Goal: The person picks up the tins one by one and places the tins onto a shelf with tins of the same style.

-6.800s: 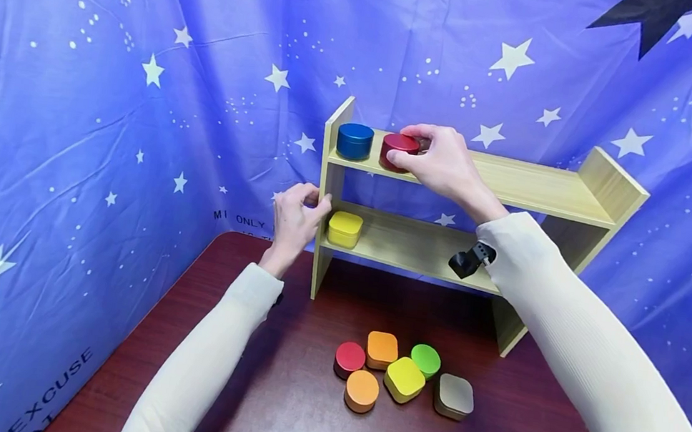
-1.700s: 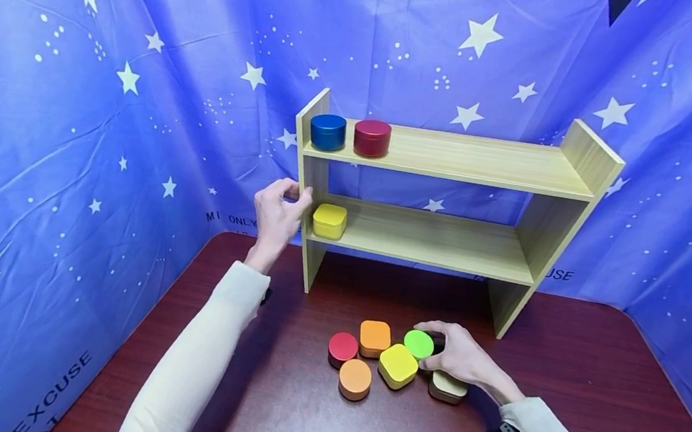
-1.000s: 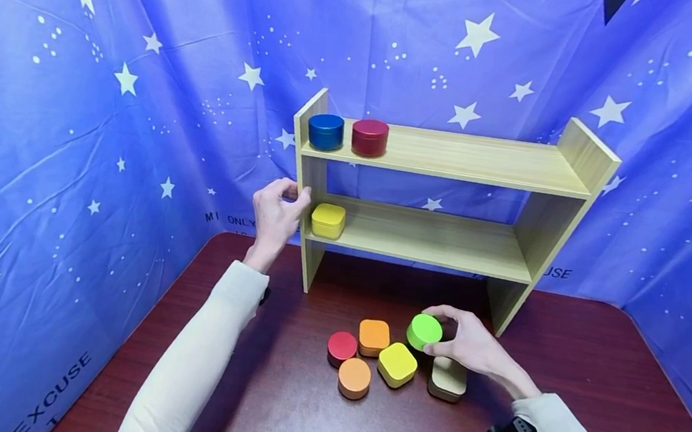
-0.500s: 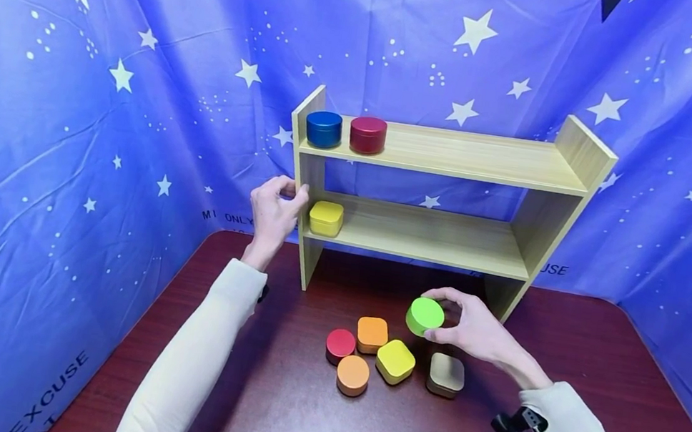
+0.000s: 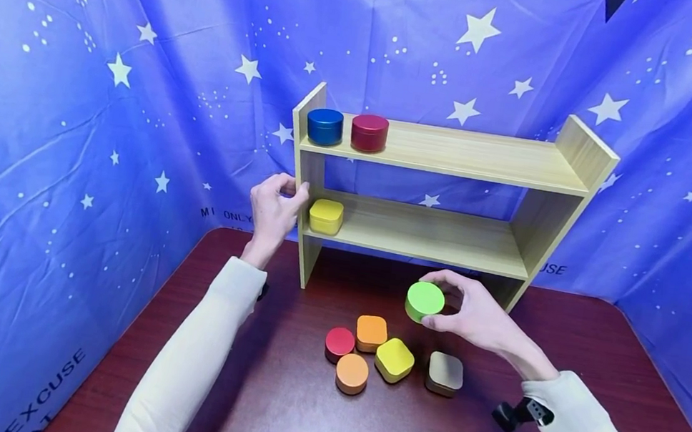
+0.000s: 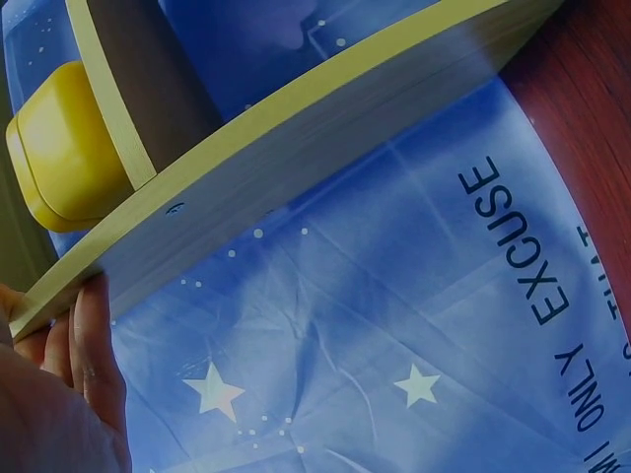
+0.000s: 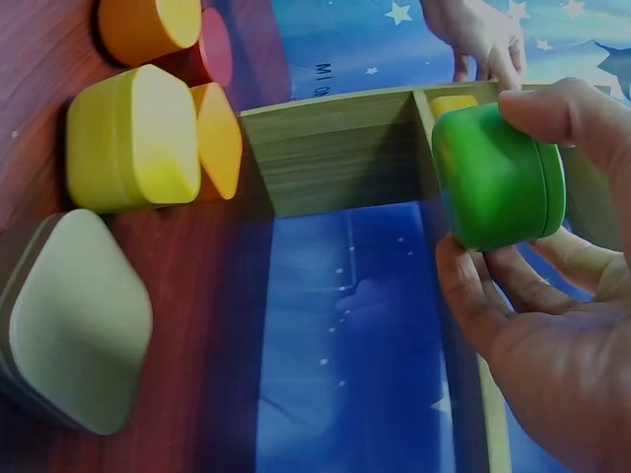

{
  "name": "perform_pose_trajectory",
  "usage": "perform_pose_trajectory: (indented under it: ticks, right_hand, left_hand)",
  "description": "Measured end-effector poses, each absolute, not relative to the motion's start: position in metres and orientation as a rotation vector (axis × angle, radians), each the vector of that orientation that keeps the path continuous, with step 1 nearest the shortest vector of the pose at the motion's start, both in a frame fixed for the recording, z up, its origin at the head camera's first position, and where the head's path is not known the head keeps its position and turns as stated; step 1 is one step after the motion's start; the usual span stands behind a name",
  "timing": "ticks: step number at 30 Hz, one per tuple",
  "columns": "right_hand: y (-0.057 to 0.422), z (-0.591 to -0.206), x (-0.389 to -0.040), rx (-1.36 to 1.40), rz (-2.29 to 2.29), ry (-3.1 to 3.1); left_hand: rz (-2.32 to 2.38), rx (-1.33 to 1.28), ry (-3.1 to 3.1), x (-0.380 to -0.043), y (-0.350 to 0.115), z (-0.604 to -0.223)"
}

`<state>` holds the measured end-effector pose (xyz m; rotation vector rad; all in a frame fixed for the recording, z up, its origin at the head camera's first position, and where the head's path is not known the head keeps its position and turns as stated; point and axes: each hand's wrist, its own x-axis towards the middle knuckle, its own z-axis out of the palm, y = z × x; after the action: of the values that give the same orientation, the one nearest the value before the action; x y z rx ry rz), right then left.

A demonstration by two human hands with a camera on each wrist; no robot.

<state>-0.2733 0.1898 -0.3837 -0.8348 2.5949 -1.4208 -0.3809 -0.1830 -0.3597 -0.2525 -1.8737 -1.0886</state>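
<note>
My right hand [image 5: 479, 319] pinches a round green tin [image 5: 424, 302] between thumb and fingers. The tin is held above the table, before the shelf's lower board. My left hand [image 5: 273, 213] grips the left side panel [image 6: 237, 148] of the wooden shelf [image 5: 458, 150], thumb on one side and fingers on the other. Just inside that panel, a square yellow tin [image 5: 326, 217] sits on the lower board. At the left of the upper board stand a round blue tin [image 5: 324, 127] and a round red tin [image 5: 369, 133].
Before the shelf, several tins lie on the dark red table [image 5: 270, 408]: a round red one [image 5: 339, 345], a square orange one [image 5: 371, 334], a round orange one [image 5: 352, 374], a square yellow one [image 5: 394, 360] and a square grey-beige one [image 5: 445, 374]. Starry blue cloth [image 5: 202, 119] hangs behind.
The right hand let go of the red tin on the upper board, then took the green tin from the table group and raised it toward the shelf. The left hand stays on the panel.
</note>
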Motion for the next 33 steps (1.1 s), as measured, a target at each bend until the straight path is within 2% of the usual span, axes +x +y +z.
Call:
perform_pose_trajectory:
  ticks: [17, 33]
  right_hand:
    - [0.179, -0.316, -0.275, -0.860, -1.475, 2.633]
    - [0.162, -0.258, -0.290, -0.919, -1.482, 2.692]
  left_hand:
    - [-1.092, -0.262, -1.873, -0.381, -0.184, -0.361]
    - [-1.103, -0.275, -1.864, -0.382, -0.184, -0.362]
